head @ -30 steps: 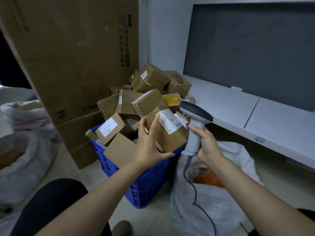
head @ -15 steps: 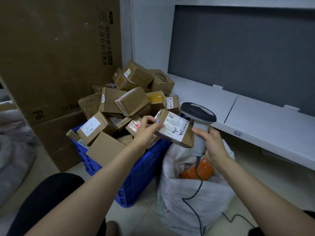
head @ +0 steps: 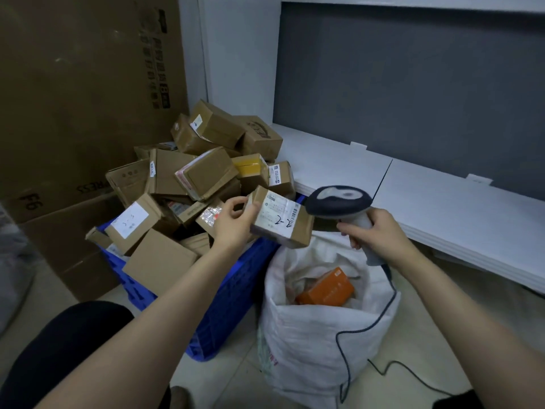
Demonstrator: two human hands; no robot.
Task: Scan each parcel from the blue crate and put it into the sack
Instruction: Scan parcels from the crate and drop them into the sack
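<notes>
- One tall cardboard carton point(head: 73, 113) is seen standing on the floor at the left, behind the crate.
- One white ledge point(head: 442, 208) is seen running along the grey wall at the right.
- One blue crate point(head: 236, 290) is set on the floor against the carton. It is heaped above its rim with brown parcels point(head: 206, 172). Over a dozen can be counted, and more are hidden in the heap.
- One white sack point(head: 318, 335) is stood on the floor, touching the crate's right side, with its mouth open.
- Two bare hands are in view.
- The left hand point(head: 233, 222) is closed on a single parcel. Thumb and fingers are curled round its left end.
- The right hand point(head: 374, 231) is wrapped fully round the scanner's handle, with the fingers curled tight.
- The held parcel point(head: 280, 221) is kept in the air above the crate's right edge and the sack's near rim. Its white label is turned upward.
- One grey scanner point(head: 339, 200) is held with its dark head just beside the parcel's right end. Whether they touch cannot be told.
- One orange box point(head: 326, 289) is seen lying inside the sack.
- One dark cable point(head: 342, 364) is seen hanging from the scanner, down the sack's front and onto the floor.
</notes>
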